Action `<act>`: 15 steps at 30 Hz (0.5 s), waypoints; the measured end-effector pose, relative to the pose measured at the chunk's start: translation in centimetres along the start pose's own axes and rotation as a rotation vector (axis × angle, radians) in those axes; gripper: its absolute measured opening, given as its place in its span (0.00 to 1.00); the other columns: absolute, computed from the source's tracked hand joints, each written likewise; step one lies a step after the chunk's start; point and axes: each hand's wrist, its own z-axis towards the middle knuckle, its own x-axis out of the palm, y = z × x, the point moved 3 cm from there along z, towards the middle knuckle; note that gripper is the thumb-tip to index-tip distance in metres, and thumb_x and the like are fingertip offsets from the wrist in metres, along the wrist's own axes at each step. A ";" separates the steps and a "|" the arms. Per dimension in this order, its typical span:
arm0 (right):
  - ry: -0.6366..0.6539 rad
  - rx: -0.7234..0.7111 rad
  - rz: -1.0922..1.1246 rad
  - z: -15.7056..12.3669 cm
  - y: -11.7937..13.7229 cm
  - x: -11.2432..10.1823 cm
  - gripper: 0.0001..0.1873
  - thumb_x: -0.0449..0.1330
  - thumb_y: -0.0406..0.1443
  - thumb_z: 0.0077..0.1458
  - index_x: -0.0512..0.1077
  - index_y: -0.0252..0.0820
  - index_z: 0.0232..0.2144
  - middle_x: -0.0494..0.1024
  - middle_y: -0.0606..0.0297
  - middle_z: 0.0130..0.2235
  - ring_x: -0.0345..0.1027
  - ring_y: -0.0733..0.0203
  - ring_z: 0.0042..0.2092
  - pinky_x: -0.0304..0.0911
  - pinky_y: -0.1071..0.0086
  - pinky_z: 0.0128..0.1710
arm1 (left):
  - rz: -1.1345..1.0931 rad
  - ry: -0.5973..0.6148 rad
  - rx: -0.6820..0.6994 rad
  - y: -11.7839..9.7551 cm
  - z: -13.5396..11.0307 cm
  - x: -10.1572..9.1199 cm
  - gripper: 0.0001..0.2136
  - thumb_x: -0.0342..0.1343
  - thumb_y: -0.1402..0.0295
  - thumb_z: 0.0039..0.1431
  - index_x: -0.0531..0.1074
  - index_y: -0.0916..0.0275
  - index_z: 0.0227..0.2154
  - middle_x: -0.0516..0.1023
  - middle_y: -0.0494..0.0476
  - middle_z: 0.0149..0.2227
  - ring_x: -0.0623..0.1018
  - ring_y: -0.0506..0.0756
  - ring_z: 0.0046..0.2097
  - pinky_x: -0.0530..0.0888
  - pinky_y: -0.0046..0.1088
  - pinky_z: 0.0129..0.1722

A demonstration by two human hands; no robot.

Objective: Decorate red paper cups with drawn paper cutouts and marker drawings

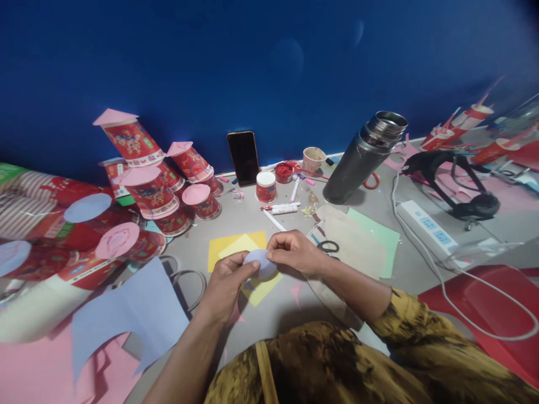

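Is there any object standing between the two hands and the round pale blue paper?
Nothing visible stands between: the left hand and right hand each hold the edge of the pale blue paper disc directly. The yellow sheets lie below, not between.

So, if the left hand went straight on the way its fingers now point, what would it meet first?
Beyond the pale purple paper disc it pinches, the left hand would probably meet the right hand first; exact depth is unclear.
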 end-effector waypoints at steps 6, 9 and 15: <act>0.023 0.001 0.066 -0.1 0.2 0.0 0.20 0.72 0.49 0.46 0.73 0.39 0.25 0.66 0.74 0.22 0.55 0.69 0.26 0.51 0.73 0.25 | -0.012 -0.034 0.012 0.0 0.1 -0.1 0.15 0.76 0.62 0.40 0.81 0.66 0.27 0.78 0.54 0.25 0.71 0.51 0.28 0.66 0.27 0.31; 0.025 0.011 0.083 -0.1 0.1 0.0 0.23 0.75 0.50 0.44 0.72 0.40 0.25 0.65 0.75 0.21 0.54 0.69 0.25 0.49 0.73 0.25 | -0.029 -0.028 0.022 0.1 0.3 -0.2 0.14 0.75 0.61 0.41 0.80 0.65 0.25 0.77 0.53 0.25 0.71 0.51 0.29 0.67 0.27 0.32; 0.049 0.038 0.121 -0.1 -0.2 0.1 0.23 0.76 0.50 0.42 0.73 0.39 0.24 0.67 0.74 0.22 0.56 0.69 0.25 0.50 0.73 0.25 | -0.057 -0.046 0.035 -0.1 0.2 0.1 0.16 0.74 0.57 0.43 0.76 0.63 0.21 0.73 0.50 0.24 0.68 0.49 0.28 0.66 0.25 0.29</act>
